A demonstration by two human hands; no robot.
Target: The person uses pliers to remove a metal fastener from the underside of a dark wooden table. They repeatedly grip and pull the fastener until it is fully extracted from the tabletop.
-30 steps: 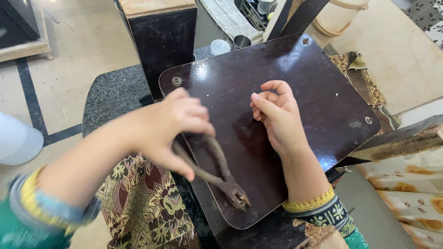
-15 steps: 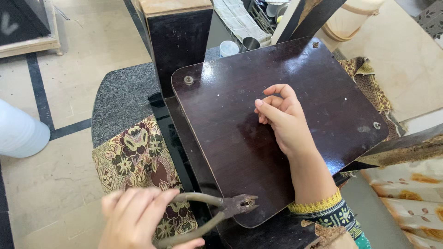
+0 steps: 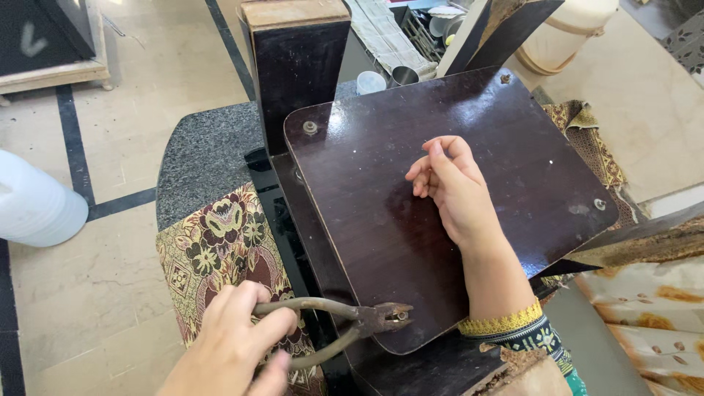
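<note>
Nearest the camera, the left hand [image 3: 235, 341] is closed around the two handles of rusty pliers [image 3: 345, 323], whose jaws bite on a bolt head [image 3: 400, 317] at the near corner of a dark board [image 3: 440, 213]. Just right of that, a cuff [image 3: 513, 326] with yellow trim leads up to the right hand [image 3: 455, 187], which lies on the middle of the board, palm side down, fingers loosely curled and holding nothing. The board lies flat over a darker panel [image 3: 293, 227], with more bolts at its far left corner [image 3: 311, 127] and right corner [image 3: 600, 204]. A floral cloth [image 3: 220, 249] spreads left of the panel, over a grey speckled slab [image 3: 202, 154]. Beyond the board stands a dark wooden block [image 3: 301, 66]. Behind that sit a small pale cup [image 3: 370, 82] and a metal cup [image 3: 402, 75]; what is in them cannot be made out. At the far left a white plastic jug [image 3: 37, 205] lies on the tiled floor [image 3: 147, 66], and a cream bucket [image 3: 568, 33] stands at the far right.
</note>
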